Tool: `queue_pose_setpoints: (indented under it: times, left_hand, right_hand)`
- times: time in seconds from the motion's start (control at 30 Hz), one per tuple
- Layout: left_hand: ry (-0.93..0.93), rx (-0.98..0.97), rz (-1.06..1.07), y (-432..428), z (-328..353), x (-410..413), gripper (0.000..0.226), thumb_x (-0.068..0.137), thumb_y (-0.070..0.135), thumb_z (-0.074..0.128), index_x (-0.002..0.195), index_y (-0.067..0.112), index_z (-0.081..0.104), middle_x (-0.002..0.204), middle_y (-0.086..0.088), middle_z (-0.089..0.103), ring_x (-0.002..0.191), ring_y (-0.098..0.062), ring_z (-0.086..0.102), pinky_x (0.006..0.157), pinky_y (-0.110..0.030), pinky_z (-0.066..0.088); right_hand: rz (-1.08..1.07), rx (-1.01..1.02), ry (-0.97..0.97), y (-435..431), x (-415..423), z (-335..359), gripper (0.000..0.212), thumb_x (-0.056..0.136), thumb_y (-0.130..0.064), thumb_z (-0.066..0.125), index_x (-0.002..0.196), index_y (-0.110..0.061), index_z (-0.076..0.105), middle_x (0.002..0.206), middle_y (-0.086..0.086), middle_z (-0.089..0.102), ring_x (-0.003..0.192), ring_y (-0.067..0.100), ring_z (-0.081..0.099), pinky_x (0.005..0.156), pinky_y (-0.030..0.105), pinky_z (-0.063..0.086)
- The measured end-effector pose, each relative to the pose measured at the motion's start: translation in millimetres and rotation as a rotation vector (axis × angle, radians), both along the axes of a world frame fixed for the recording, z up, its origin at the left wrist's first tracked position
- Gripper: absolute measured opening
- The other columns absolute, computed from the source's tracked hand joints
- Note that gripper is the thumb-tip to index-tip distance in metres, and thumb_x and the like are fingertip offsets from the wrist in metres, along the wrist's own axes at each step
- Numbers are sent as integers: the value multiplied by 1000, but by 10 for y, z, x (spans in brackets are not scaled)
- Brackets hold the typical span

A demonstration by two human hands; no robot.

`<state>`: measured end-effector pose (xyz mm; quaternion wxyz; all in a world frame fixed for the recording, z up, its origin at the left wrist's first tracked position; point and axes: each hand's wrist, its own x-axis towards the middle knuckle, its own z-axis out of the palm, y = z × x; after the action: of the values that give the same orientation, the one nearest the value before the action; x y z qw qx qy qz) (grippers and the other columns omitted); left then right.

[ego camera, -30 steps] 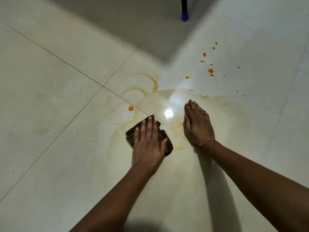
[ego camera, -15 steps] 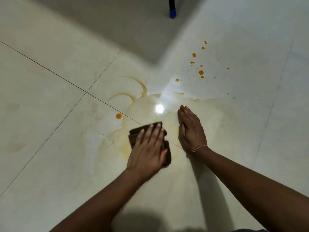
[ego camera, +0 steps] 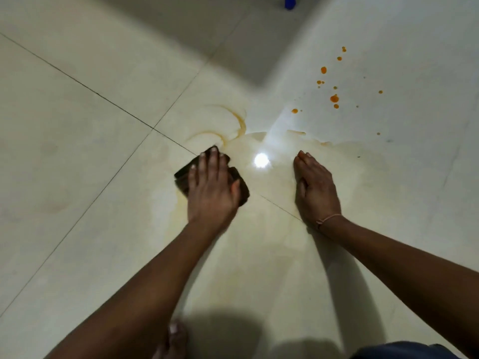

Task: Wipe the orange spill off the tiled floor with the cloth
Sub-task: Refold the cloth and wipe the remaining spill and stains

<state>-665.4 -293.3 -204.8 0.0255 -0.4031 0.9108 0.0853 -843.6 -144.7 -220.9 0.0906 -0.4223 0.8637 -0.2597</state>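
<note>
My left hand (ego camera: 211, 189) lies flat on a folded dark brown cloth (ego camera: 241, 186), pressing it to the pale tiled floor (ego camera: 77, 164) where the grout lines cross. A thin orange smear arc (ego camera: 239, 120) curves just beyond the cloth, with a faint yellowish film around it. Several orange droplets (ego camera: 334, 98) dot the tile at the far right. My right hand (ego camera: 315, 189) rests palm down on the wet floor to the right of the cloth, fingers together, holding nothing.
A bright light reflection (ego camera: 261, 160) sits between my hands. A blue-tipped pole end (ego camera: 289, 2) stands at the top edge. A bare foot (ego camera: 172, 340) shows at the bottom, and dark clothing at the bottom right corner.
My left hand has slid the cloth forward and left over the single orange drop by the grout line, which no longer shows. My right hand has stayed planted.
</note>
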Motion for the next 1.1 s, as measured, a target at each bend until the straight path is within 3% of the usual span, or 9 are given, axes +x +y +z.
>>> queue_pose_setpoints:
  times: [0.17, 0.27, 0.4, 0.5, 0.6, 0.77, 0.93, 1.0, 1.1]
  left_hand:
    - [-34, 72, -345, 621, 46, 609, 67, 95, 46, 34, 153, 14, 22, 162, -6, 11, 149, -25, 10, 119, -45, 11]
    - [-1, 1, -230, 34, -64, 468, 65, 94, 44, 33, 149, 12, 30, 159, -9, 22, 145, -29, 23, 118, -46, 15]
    - [18, 2, -19, -182, -19, -36, 65, 96, 43, 30, 151, 9, 25, 161, -11, 15, 147, -29, 14, 119, -46, 12]
    - [-32, 44, -370, 214, 65, 281, 68, 95, 46, 33, 152, 11, 22, 162, -9, 12, 149, -27, 11, 119, -45, 12]
    - [-35, 2, -629, -381, -46, 287, 68, 94, 46, 35, 151, 10, 28, 159, -10, 21, 147, -28, 20, 117, -46, 18]
    - [12, -19, -344, -807, -15, -717, 68, 96, 45, 31, 152, 8, 20, 161, -10, 15, 148, -27, 15, 119, -45, 15]
    - [-75, -21, -986, -709, 36, -64, 72, 94, 48, 33, 153, 9, 19, 161, -10, 13, 149, -26, 11, 119, -43, 13]
    - [-66, -60, -919, -1091, -58, -222, 71, 93, 47, 34, 152, 10, 22, 159, -11, 20, 147, -27, 17, 118, -43, 15]
    - [-33, -63, -534, -1167, -13, -867, 69, 95, 47, 27, 152, 8, 21, 160, -10, 19, 148, -26, 15, 119, -44, 13]
  right_hand:
    - [65, 165, 104, -50, 71, 132, 52, 90, -18, 38, 139, -3, 48, 148, 16, 43, 139, 32, 38, 113, 43, 28]
    - [223, 201, 157, -232, 155, 84, 55, 93, -28, 33, 139, -4, 48, 148, 14, 44, 139, 28, 38, 114, 41, 28]
    - [193, 206, 137, -385, 179, 28, 56, 94, -29, 34, 144, -8, 42, 154, 9, 37, 143, 22, 30, 116, 40, 26]
    - [166, 223, 125, -379, 178, 93, 56, 93, -29, 31, 145, -8, 41, 154, 9, 36, 143, 20, 30, 116, 40, 25]
    - [172, 260, 143, -395, 158, 110, 58, 93, -31, 32, 146, -9, 40, 155, 8, 35, 144, 19, 28, 116, 40, 24]
    - [206, 279, 155, -373, 142, 87, 57, 93, -29, 38, 147, -9, 38, 156, 7, 32, 146, 18, 24, 117, 38, 22]
    - [199, 283, 133, -362, 156, 126, 58, 93, -28, 35, 147, -6, 37, 155, 10, 35, 144, 19, 26, 118, 34, 17]
    - [182, 265, 129, -368, 170, 109, 58, 93, -27, 36, 146, -6, 38, 154, 10, 36, 143, 19, 28, 118, 33, 16]
    - [160, 248, 114, -374, 173, 104, 57, 92, -25, 36, 145, -5, 39, 153, 12, 38, 142, 21, 31, 117, 33, 18]
